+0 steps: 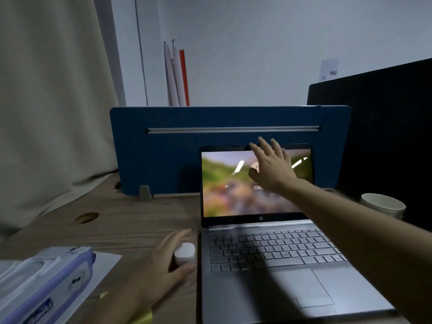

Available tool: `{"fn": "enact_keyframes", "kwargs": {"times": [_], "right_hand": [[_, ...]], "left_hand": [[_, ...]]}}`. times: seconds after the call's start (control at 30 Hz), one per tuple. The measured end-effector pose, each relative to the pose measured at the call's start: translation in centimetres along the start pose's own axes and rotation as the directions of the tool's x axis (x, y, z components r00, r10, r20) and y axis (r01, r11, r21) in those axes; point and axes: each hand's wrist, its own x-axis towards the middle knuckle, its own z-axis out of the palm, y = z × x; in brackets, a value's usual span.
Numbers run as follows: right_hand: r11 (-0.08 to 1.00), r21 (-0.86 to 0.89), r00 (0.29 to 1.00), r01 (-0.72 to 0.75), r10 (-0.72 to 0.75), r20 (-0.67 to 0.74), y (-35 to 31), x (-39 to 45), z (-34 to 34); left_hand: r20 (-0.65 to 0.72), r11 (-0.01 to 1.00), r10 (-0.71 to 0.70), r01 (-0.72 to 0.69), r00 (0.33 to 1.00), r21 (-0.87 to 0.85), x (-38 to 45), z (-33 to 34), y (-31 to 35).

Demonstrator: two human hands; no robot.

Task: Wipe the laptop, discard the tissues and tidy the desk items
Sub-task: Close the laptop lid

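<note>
An open silver laptop (268,251) stands on the wooden desk (131,220), its screen lit with a blurred landscape. My right hand (271,167) reaches out over the upper part of the screen, fingers spread near the lid's top edge, holding nothing. My left hand (163,265) rests on the desk just left of the keyboard, fingers curled around a small white round container (184,253). A purple and white tissue pack (44,284) lies at the lower left on a white sheet of paper (102,265).
A blue divider panel (163,148) stands behind the laptop. A stack of white paper cups (383,204) sits at the right beside a dark monitor (385,136). A cable hole (86,217) opens in the desk at the left, near a beige curtain (46,113).
</note>
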Motion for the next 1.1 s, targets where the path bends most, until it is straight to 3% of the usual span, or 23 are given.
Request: {"fn": "enact_keyframes", "kwargs": {"times": [0.13,0.33,0.53,0.83,1.1], "right_hand": [[0.999,-0.037,0.998,-0.019,0.021,0.057,0.5,1.3,0.0],[0.997,0.058,0.98,-0.049,0.059,-0.192,-0.6,0.6,-1.3],[0.999,0.022,0.942,-0.027,0.033,-0.335,-0.8,-2.5,-2.8],[1.0,0.018,0.917,0.0,0.007,-0.399,-1.3,-10.0,-4.8],[0.983,-0.042,0.948,0.179,-0.184,-0.261,-0.1,-21.2,-4.3]], "left_hand": [[-0.001,1.0,0.003,-0.003,1.0,-0.003,0.0,0.0,0.1],[-0.009,1.0,-0.004,0.004,1.0,-0.021,-0.2,-0.1,-0.1],[0.004,1.0,0.003,-0.004,1.0,0.027,-0.4,-0.4,-0.1],[0.018,0.998,-0.056,0.056,0.998,0.005,-0.8,-0.4,-0.8],[-0.043,0.995,-0.079,0.081,0.996,0.052,-1.6,-0.6,-0.8]]}}
